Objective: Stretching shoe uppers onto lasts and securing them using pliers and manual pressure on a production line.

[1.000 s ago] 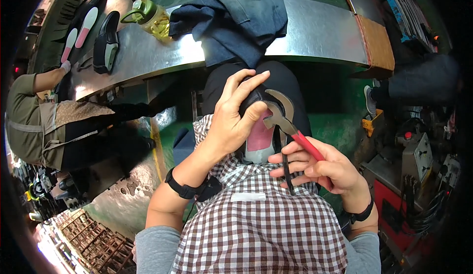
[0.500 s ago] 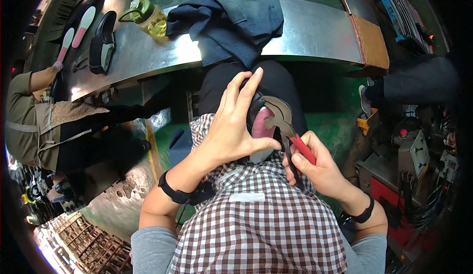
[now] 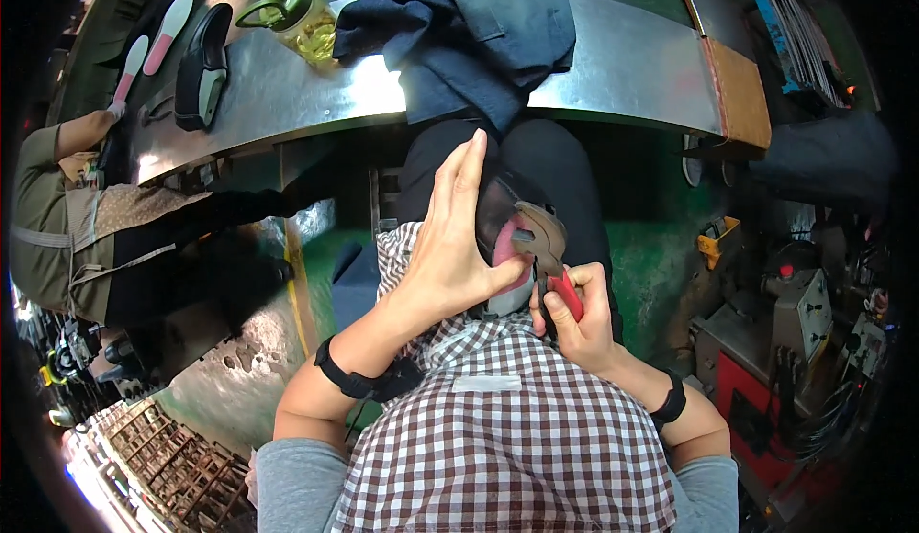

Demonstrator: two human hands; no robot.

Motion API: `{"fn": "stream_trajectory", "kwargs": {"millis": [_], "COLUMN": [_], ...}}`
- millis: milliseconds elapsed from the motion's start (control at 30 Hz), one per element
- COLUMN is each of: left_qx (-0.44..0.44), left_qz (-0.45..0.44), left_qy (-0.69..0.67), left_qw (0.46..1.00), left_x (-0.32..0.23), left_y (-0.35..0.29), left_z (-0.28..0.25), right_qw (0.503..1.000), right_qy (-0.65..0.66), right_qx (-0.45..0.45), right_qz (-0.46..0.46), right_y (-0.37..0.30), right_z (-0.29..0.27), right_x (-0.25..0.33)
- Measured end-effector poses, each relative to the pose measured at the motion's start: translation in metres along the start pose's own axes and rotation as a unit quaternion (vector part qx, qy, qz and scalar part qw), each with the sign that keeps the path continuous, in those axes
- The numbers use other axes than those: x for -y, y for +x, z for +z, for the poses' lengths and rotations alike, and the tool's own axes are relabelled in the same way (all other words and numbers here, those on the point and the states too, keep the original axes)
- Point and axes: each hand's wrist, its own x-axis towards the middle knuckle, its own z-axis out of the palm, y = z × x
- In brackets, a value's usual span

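Across my lap lies a dark shoe piece (image 3: 496, 209) with a pink and pale grey inner face, partly hidden by my hands. My left hand (image 3: 446, 236) lies along its left side, fingers stretched out, with the thumb reaching over the pink face. My right hand (image 3: 580, 320) is closed round the handles of lasting pincers (image 3: 542, 236), which have a broad metal head and a red grip. Their head rests at the right edge of the shoe piece, close to my left thumb. Whether the jaws pinch the edge cannot be made out.
Ahead, a metal bench (image 3: 632, 64) carries a dark blue cloth (image 3: 479, 35), a green-lidded bottle (image 3: 304, 30), a black shoe upper (image 3: 201, 73) and pink-and-white insoles (image 3: 169, 33). A person (image 3: 57, 217) works at the left. A machine (image 3: 780, 327) stands at right.
The pincers and my right hand have moved left and up, closer against the shoe piece. My left fingers have drawn together, and its thumb has shifted left.
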Motion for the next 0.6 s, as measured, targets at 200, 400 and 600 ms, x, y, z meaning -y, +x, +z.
{"fn": "stream_trajectory", "kwargs": {"millis": [200, 400, 600], "left_qx": [-0.008, -0.023, -0.043], "left_qz": [-0.016, -0.021, -0.014], "left_qy": [-0.006, -0.006, -0.014], "left_qw": [1.0, 1.0, 0.999], "left_x": [0.004, 0.0, 0.001], "left_y": [-0.004, -0.007, -0.009], "left_z": [0.006, 0.01, 0.017], "right_qw": [0.996, 0.989, 0.98], "right_qy": [-0.037, -0.054, -0.079], "right_qx": [0.007, 0.004, -0.024], "right_qz": [-0.085, -0.14, -0.179], "right_y": [0.005, 0.005, 0.008], "right_z": [-0.001, -0.002, 0.002], "right_x": [-0.02, -0.04, -0.056]}}
